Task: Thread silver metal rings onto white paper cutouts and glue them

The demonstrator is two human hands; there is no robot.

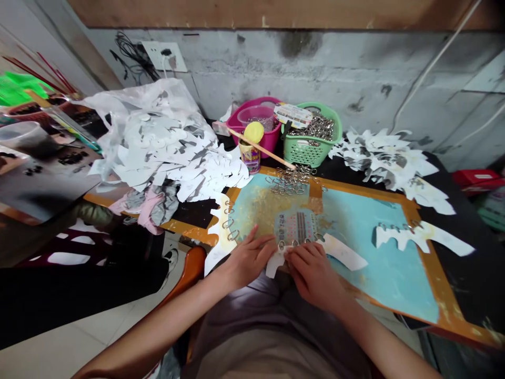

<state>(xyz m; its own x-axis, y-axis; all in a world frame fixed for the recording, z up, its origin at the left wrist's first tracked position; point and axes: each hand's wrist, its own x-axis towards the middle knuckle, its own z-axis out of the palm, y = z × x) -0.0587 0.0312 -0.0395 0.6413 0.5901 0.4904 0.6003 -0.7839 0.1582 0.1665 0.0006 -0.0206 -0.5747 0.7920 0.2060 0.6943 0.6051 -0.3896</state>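
Head view: the left hand (248, 258) and right hand (311, 276) work on a white paper piece (276, 265) with metal rings (281, 245) along its edge.

This paper lies flat at the near edge of the blue board (371, 279), right between the two hands. The fingers of both hands are bent and press down on the paper, just beside the rings. I cannot tell if they pinch a ring. A wavy paper (418, 237) with rings on it lies on the right part of the board, and another (221, 237) lies at its left edge. A pile of loose rings (292, 181) sits at the far edge of the board. Past that edge stand a green basket (307, 150) full of rings and a pink basket (252, 123).
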